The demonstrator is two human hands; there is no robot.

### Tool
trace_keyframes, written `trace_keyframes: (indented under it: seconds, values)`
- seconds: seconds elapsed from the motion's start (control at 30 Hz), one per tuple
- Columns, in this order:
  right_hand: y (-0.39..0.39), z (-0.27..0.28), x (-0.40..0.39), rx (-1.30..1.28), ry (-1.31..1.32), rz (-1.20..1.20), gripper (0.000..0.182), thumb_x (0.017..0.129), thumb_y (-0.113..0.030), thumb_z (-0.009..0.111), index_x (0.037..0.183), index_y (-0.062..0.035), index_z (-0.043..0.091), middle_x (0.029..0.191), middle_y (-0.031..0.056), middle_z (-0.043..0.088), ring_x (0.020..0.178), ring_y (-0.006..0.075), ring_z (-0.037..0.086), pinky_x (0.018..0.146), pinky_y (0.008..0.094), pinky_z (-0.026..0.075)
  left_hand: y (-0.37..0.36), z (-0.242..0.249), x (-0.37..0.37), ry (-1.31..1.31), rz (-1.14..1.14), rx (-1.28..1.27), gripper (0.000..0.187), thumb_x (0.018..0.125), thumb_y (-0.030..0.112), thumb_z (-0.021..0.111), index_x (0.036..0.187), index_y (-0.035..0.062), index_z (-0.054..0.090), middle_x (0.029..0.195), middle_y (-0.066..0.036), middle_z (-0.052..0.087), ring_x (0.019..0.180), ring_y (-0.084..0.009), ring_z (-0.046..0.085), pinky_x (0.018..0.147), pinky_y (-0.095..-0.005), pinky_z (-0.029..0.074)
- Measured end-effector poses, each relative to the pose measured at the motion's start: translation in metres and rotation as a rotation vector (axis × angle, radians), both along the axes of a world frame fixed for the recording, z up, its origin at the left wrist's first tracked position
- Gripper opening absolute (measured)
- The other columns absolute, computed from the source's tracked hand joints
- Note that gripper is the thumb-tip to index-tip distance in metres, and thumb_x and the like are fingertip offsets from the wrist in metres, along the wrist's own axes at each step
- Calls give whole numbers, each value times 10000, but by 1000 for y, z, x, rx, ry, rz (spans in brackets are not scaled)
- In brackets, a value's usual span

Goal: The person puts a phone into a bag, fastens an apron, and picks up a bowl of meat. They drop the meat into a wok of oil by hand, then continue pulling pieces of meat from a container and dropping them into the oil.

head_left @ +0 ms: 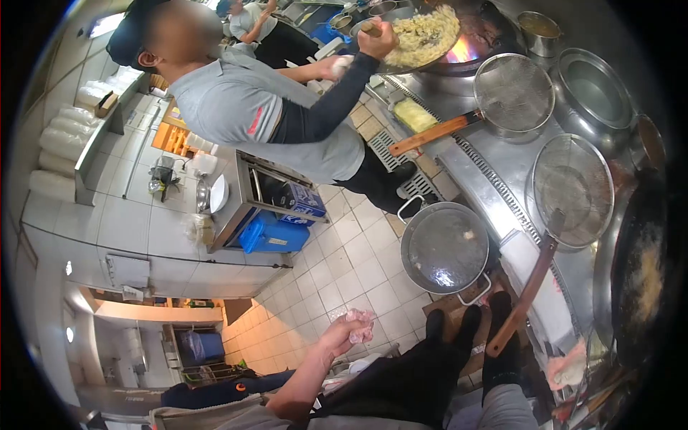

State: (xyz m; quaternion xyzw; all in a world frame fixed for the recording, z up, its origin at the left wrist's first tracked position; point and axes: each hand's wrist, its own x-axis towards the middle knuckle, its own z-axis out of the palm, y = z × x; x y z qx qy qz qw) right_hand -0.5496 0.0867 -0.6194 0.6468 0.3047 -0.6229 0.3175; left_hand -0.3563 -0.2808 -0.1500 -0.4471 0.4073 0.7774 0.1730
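My left hand (341, 337) is closed around a crumpled pinkish-white cloth (360, 326), held out over the tiled floor. To the right of it, a large metal pot (410, 259) with two loop handles holds cloudy liquid and a small pale floating piece. A dark-sleeved right arm (504, 351) of mine extends up near the pot's lower handle. I cannot make out my right hand at its end. Beside that arm lies the long wooden handle of a mesh strainer (573, 190), resting on the steel counter. Another pink cloth (567, 367) hangs at the counter's near end.
A co-worker (236, 107) in grey tosses food in a wok (423, 39) above flames. Another mesh strainer (514, 93), a metal bowl (595, 86) and a large dark wok (645, 279) line the range. Blue bins (276, 233) stand left; a second person (251, 21) is behind.
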Motion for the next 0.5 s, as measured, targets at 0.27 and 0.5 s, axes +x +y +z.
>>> trace_keyframes:
  seconds: [0.27,0.5]
  values:
    - [-19,-20,-15,-12,214,5,461,991,-475,567,1072,-26,635,865,161,650,631,309,627,583,448,562,14,-6,7,-30,88,-97,354,933,21,698,1270,9,591,986,-81,657,828,-202,659,779,-361,585]
    - [-15,3,-27,144,295,181,424,974,-440,585,1020,-22,637,837,166,655,586,300,606,534,435,524,28,-11,-12,-99,92,-68,315,934,16,670,1238,-20,595,986,-106,659,847,-212,656,743,-370,568]
